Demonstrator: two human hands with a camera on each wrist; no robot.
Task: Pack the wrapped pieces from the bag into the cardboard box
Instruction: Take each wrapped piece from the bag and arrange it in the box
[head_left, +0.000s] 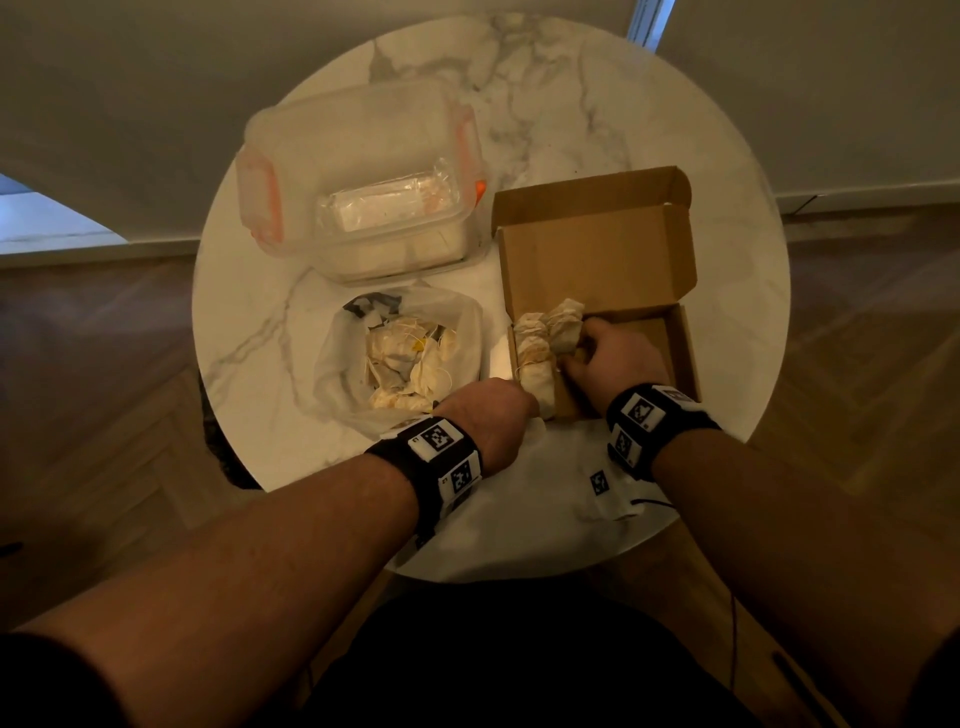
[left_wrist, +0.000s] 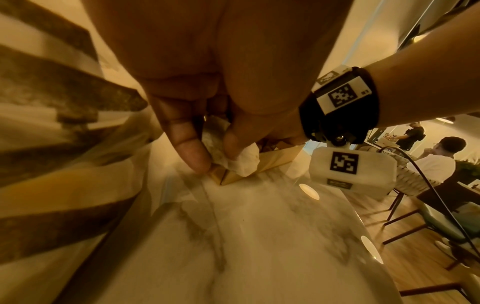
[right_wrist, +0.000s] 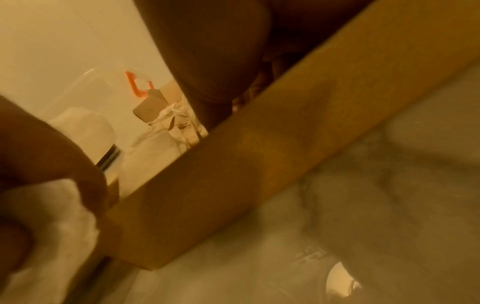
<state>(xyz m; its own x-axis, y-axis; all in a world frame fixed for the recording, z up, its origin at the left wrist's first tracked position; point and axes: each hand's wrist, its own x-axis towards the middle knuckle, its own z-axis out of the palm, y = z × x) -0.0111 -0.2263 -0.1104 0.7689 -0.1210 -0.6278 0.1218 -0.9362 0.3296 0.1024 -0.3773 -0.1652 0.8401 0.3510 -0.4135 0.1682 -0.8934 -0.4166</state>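
The open cardboard box (head_left: 680, 358) stands at the table's right, lid raised, with several paper-wrapped pieces (head_left: 535, 345) along its left side. My left hand (head_left: 527, 408) is at the box's near-left corner, where thumb and finger (left_wrist: 193, 156) pinch a white wrapped piece (left_wrist: 245, 162) over the box edge (left_wrist: 270, 164). My right hand (head_left: 576, 356) is inside the box, fingers curled on another wrapped piece (head_left: 563, 330). The clear plastic bag (head_left: 343, 358) left of the box holds many more pieces. In the right wrist view the box wall (right_wrist: 259, 164) hides the right fingers.
A clear plastic container (head_left: 358, 208) with orange clips stands behind the bag, close to the box lid. The round marble table (head_left: 727, 218) ends near both wrists, with wooden floor below. People sit at chairs (left_wrist: 431, 164) far off to the right.
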